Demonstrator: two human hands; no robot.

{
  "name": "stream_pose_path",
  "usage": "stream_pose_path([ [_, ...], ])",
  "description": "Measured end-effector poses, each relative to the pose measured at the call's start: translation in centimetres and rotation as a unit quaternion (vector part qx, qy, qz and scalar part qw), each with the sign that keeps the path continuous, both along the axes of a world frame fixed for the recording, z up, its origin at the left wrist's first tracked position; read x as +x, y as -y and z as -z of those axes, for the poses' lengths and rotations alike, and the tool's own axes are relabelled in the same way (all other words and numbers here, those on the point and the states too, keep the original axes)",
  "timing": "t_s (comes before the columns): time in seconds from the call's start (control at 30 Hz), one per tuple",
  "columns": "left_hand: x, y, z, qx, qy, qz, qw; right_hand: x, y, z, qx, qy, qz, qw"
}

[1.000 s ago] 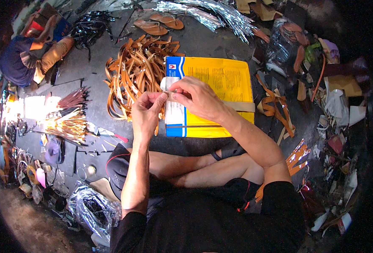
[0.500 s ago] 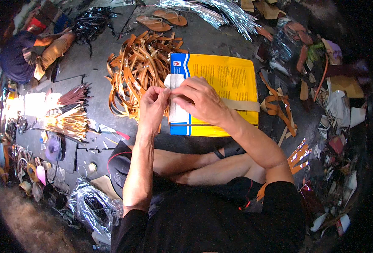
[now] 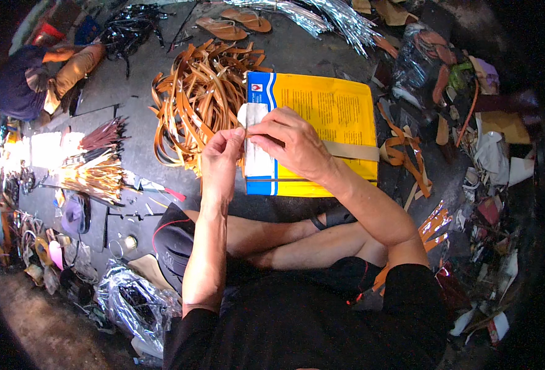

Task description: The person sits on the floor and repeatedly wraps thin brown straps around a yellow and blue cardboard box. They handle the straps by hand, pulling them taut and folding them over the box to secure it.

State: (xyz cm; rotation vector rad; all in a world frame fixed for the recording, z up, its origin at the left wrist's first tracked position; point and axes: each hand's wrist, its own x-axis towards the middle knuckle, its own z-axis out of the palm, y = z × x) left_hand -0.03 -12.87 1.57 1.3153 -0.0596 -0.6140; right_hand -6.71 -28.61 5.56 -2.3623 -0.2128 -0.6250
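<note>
Board (image 3: 322,117), yellow with a blue left edge, lies on the floor (image 3: 118,95) just above the centre of the frame. A white patch (image 3: 259,161) covers part of that edge, and a beige band (image 3: 356,152) crosses the board's right half.

Both hands meet over the patch. The left hand (image 3: 222,154) has its thumb and forefinger tips closed on a brown sliver (image 3: 246,134) – too small to make out clearly. The right hand (image 3: 294,145) reaches in from the right, fingers (image 3: 261,129) bent, thumb near them; I cannot tell whether they grip the sliver too.

Brown strips (image 3: 189,114) lie heaped just left of the board, with sandals (image 3: 232,24) above. Silvery strips (image 3: 340,21) spread along the top – and a co-worker (image 3: 23,83) sits at upper left.
</note>
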Motion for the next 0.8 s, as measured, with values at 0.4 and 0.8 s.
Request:
stream_pose_path([
  [0.4,1.2,-0.9,2.8,-0.062,-0.086,-0.029,0.994,-0.3,0.5,0.2,-0.014,0.009,-0.014,1.0],
  [0.8,-0.4,-0.4,2.3,-0.269,-0.208,-0.074,0.937,0.3,0.4,0.7,0.015,0.009,-0.031,0.999],
])
